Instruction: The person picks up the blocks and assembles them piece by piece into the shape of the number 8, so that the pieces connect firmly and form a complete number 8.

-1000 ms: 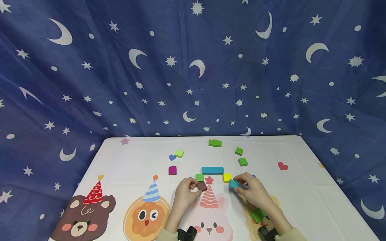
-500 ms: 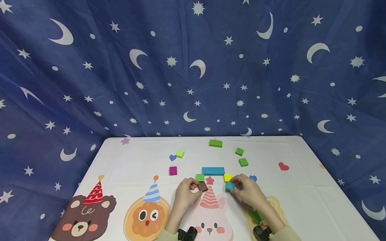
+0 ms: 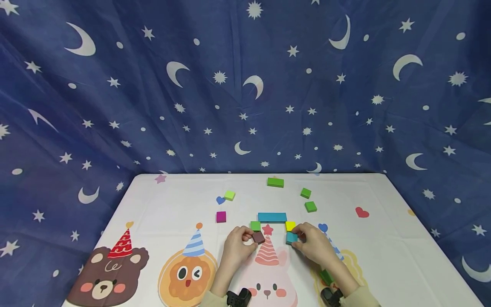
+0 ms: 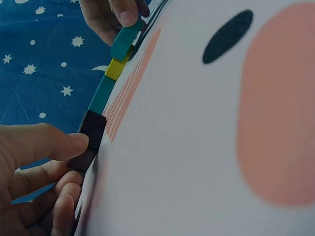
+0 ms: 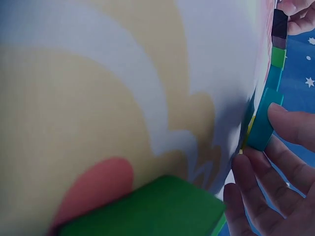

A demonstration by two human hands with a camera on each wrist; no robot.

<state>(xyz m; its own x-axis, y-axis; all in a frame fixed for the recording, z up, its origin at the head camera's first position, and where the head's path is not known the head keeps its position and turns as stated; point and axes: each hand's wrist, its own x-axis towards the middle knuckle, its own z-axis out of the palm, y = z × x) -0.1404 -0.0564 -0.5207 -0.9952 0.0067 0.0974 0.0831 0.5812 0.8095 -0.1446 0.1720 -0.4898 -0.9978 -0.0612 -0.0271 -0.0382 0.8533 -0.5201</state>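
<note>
My left hand (image 3: 237,248) pinches a dark brown block (image 3: 258,237) between thumb and fingers, just in front of a light green block (image 3: 255,226). With its thumb and fingers, my right hand (image 3: 314,243) grips a teal block (image 3: 291,238) in front of a yellow block (image 3: 290,226). Behind them lies a long blue block (image 3: 272,217), with the light green block at its left front end and the yellow one at its right. The right wrist view shows the teal block (image 5: 266,120) between thumb and fingertips, near the cloth.
A magenta block (image 3: 220,217) and a lime block (image 3: 229,195) lie to the left. Further back are a long green block (image 3: 275,182) and two small green blocks (image 3: 310,207). Another green block (image 3: 326,277) lies beneath the right forearm. The printed white cloth (image 3: 184,200) covers the table.
My right hand has moved slightly left and nearer to me with the teal block, bringing it in front of the yellow one. The left hand keeps its hold on the brown block.
</note>
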